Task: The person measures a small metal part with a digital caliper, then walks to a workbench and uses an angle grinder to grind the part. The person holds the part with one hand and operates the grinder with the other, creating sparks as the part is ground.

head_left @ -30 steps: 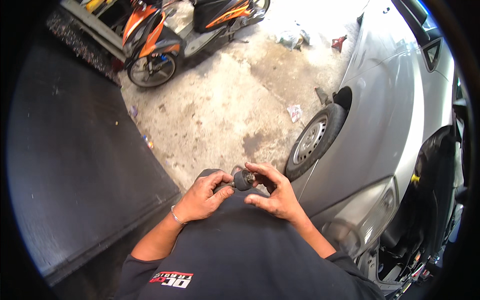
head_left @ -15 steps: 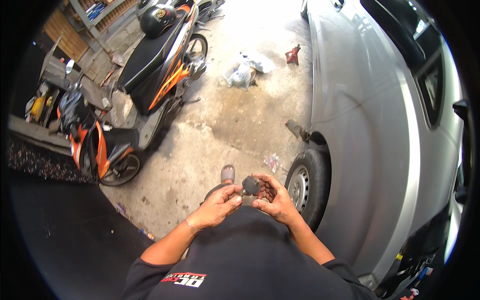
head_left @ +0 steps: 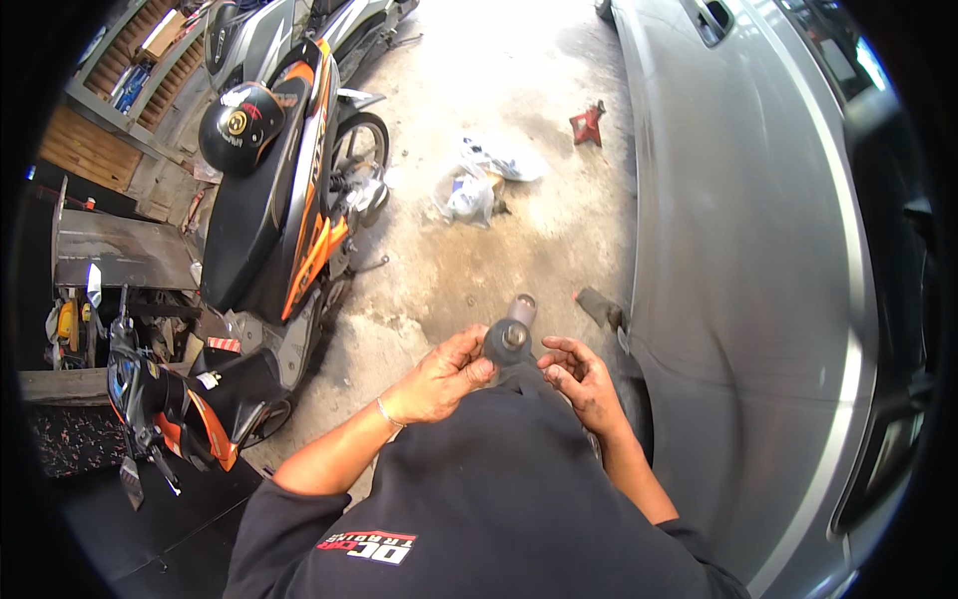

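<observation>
My left hand (head_left: 441, 379) pinches a dark ball joint (head_left: 505, 348) between thumb and fingers, in front of my chest. The part has a round black rubber boot, and a short metal stud points up toward the view. Just right of it is my right hand (head_left: 589, 391), its fingers curled loosely and apart from the part, with nothing visible in them. Dark smudges mark the right hand. Beyond the ball joint shows the tip of my foot in a sandal (head_left: 523, 307).
A silver vehicle (head_left: 738, 260) stands close on my right. To my left is an orange and black motorbike (head_left: 249, 220) with a black helmet (head_left: 239, 125) on its seat. Ahead on the concrete lie plastic bags (head_left: 469, 195), a red jack stand (head_left: 588, 125) and a dark mud flap (head_left: 597, 306).
The ball joint has turned so its stud faces up. My right hand has drawn slightly away from it. The view has shifted, and my foot appears farther forward.
</observation>
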Motion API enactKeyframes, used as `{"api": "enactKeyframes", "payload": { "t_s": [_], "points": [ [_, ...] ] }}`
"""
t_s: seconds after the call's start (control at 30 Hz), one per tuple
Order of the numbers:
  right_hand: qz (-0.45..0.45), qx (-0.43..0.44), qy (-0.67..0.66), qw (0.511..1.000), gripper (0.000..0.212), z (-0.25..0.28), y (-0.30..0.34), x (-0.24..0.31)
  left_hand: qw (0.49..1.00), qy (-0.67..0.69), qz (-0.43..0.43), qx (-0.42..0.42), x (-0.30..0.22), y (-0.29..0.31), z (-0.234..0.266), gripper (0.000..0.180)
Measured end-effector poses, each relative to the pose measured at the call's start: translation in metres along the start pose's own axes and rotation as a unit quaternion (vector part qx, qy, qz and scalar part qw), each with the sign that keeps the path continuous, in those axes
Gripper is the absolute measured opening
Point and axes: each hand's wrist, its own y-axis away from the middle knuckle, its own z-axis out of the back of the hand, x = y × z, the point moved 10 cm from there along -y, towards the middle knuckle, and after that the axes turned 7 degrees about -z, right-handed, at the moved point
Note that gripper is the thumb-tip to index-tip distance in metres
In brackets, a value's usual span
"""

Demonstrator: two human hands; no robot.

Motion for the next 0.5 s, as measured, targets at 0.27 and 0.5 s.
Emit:
{"api": "enactKeyframes", "payload": {
  "t_s": [0.27, 0.5],
  "points": [
    [0.086, 0.064, 0.106, 0.989, 0.042, 0.026, -0.197, 0.214, 0.977, -0.163, -0.131, -0.053, -0.086, -0.139, 0.083, 0.023],
    [0.101, 0.067, 0.147, 0.982, 0.040, 0.013, -0.346, 0.299, 0.975, -0.141, -0.138, -0.099, -0.117, -0.235, 0.198, 0.021]
  ]
}}
